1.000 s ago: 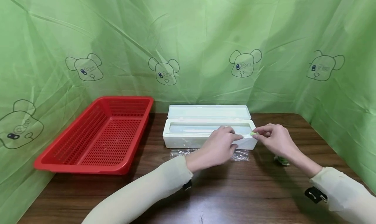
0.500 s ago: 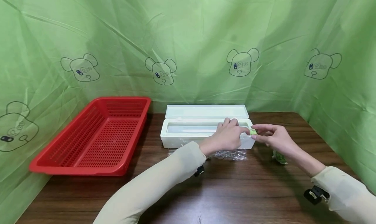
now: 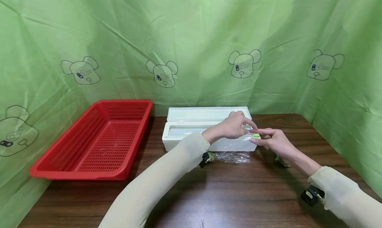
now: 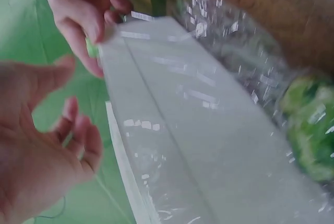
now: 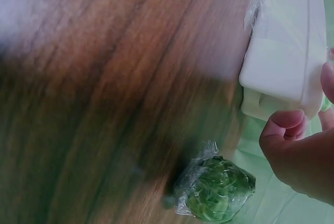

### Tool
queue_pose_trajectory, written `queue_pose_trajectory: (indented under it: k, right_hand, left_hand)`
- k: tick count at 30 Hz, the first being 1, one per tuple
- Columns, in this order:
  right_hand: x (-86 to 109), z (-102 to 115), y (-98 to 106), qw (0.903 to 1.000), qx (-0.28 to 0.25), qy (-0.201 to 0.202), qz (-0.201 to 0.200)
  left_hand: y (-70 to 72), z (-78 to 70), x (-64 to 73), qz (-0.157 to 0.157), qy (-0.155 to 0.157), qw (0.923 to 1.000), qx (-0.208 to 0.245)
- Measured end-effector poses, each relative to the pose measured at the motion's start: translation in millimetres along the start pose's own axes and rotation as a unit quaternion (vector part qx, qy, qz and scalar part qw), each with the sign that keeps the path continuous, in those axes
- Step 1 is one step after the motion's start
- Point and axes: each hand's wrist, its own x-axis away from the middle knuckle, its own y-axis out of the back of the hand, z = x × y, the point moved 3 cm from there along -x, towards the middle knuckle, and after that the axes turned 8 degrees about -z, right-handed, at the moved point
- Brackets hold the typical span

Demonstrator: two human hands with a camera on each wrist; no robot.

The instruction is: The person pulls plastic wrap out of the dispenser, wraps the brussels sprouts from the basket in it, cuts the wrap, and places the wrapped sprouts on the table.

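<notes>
A long white cling film box [image 3: 238, 145] stands on the table with its lid [image 3: 206, 113] raised at the back. Over its front, clear film [image 4: 156, 125] hangs down. My right hand [image 3: 276, 142] pinches a small bright green slider [image 3: 256, 135] at the box's right end between thumb and forefinger. Just above that end, my left hand [image 3: 232, 126] hovers with loosely curved fingers and holds nothing, its forefinger close to the right fingertips. The left wrist view shows a gap between that left hand [image 4: 47, 135] and the box.
Crumpled film [image 3: 234, 157] lies before the box. It runs to a green vegetable [image 4: 313, 130], mostly hidden by my left forearm in the head view. Right of the box sits a film-wrapped green vegetable [image 5: 219, 190]. A red basket [image 3: 134, 161] occupies the left side.
My left hand has lifted off the box's front edge and moved right and up towards the right hand. The right hand stays at the box's right end, with the green slider now between its fingertips.
</notes>
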Motion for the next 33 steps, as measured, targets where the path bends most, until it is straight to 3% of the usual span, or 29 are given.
queue_pose_trajectory:
  k: [3, 6, 12, 17, 33]
  right_hand:
    - [-1.1, -0.4, -1.2, 0.9999, -0.008, -0.009, 0.003]
    - [-2.1, -0.5, -2.7, 0.9996, -0.017, -0.022, 0.003]
    - [-3.2, -1.7, -1.7, 0.9979, -0.045, -0.046, 0.005]
    - [-4.5, -2.7, -0.3, 0.9967, -0.056, -0.058, 0.007]
    - [-5.0, 1.4, -0.2, 0.9955, -0.06, -0.071, 0.016]
  left_hand:
    - [-0.6, 4.7, -9.0, 0.012, -0.046, 0.9986, 0.022]
    - [-0.7, 8.2, -17.0, 0.037, -0.068, 0.9966, 0.026]
    - [2.8, 5.6, -30.8, 0.076, -0.082, 0.9935, -0.021]
    - [4.0, -1.4, -41.1, 0.084, -0.102, 0.989, -0.067]
    - [1.4, -6.2, -44.1, 0.099, -0.117, 0.9844, -0.086]
